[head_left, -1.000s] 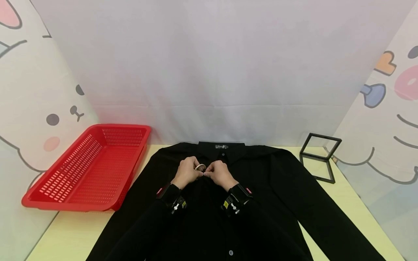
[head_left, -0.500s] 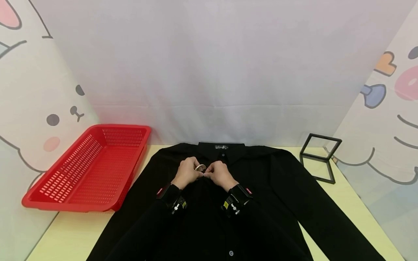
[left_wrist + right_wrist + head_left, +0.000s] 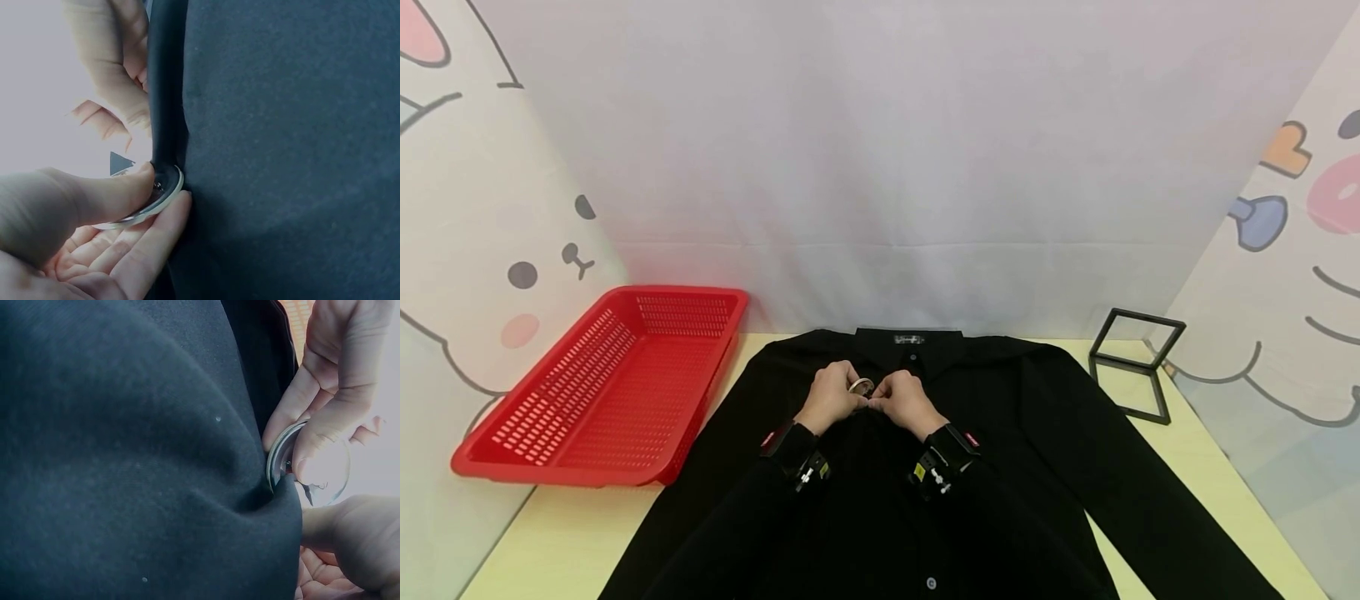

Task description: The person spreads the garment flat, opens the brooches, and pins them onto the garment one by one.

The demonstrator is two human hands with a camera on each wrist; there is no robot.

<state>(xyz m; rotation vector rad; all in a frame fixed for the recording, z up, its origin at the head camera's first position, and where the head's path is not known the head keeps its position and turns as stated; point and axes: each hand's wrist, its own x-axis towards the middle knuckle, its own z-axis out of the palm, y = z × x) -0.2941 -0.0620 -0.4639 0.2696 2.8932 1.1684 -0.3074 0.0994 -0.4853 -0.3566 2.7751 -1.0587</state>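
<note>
A long-sleeved black button shirt (image 3: 1000, 408) lies spread out, collar at the far side. Over its chest, my left hand (image 3: 827, 396) pinches a round badge (image 3: 861, 387) with a pale metal rim. In the left wrist view the thumb presses the face of the badge (image 3: 170, 187) while the fingers lie under it. My right hand (image 3: 904, 402) pinches the shirt's front cloth close beside the badge. A fold of the shirt (image 3: 289, 494) meets the badge's edge in the right wrist view. Fingertips hide part of the badge, and any fastener is too unclear to tell.
At the left a red perforated plastic basket (image 3: 625, 400) stands on the pale yellow table (image 3: 580, 525). An open black square frame (image 3: 1131, 362) stands at the far right. A white curtain (image 3: 880, 167) closes the back, with cartoon-printed panels on both sides.
Both hands stay in place over the shirt's chest, with only very slight finger movement at the badge. Shirt, basket and frame have not moved.
</note>
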